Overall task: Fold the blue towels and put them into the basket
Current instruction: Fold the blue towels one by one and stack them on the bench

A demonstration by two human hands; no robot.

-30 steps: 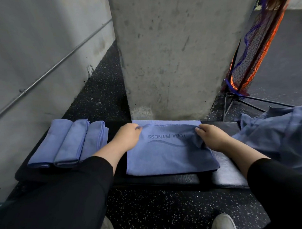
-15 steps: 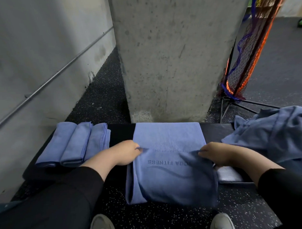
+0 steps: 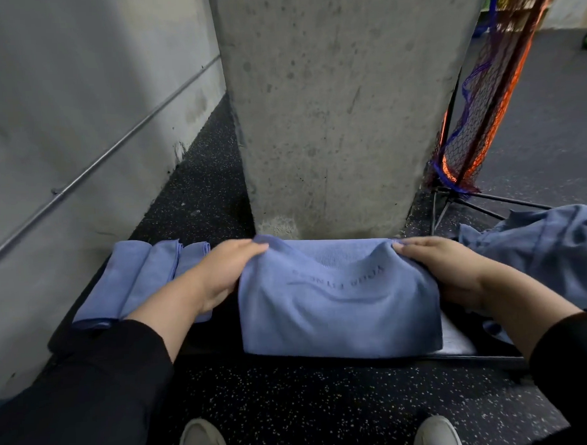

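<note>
— Concrete all round: a grey pillar (image 3: 331,104) straight ahead, a wall with a thin metal pipe (image 3: 94,166) on the left, black speckled floor (image 3: 308,405) below. What sits on it?

— A low black bench (image 3: 209,338) across the foot of the pillar. The blue towel (image 3: 338,307) lies over its middle, front edge hanging near the bench's front.

— And the hands?

— Left hand (image 3: 225,274) pinches the towel's far left corner, fingers curled over the cloth. Right hand (image 3: 443,270) grips the far right corner the same way. The edge between them sags a little.

— Different from a moment ago?

— Yes. Half a second back the hands held the cloth near the bench's front edge, with a flap drooping toward the floor. Now both hands have carried that edge away to the far side, by the pillar, so the towel is doubled over.

— Any writing?

— Dark lettering across the upper layer, upside down and blurred; it can't be read now.

— Other cloth?

— Three folded towels (image 3: 134,281) lie side by side at the bench's left end, partly behind the left forearm. A loose heap of blue cloth (image 3: 536,257) lies on the right. An orange and blue net (image 3: 472,129) leans beside the pillar. Two pale shoes (image 3: 201,440) show at the bottom.
</note>
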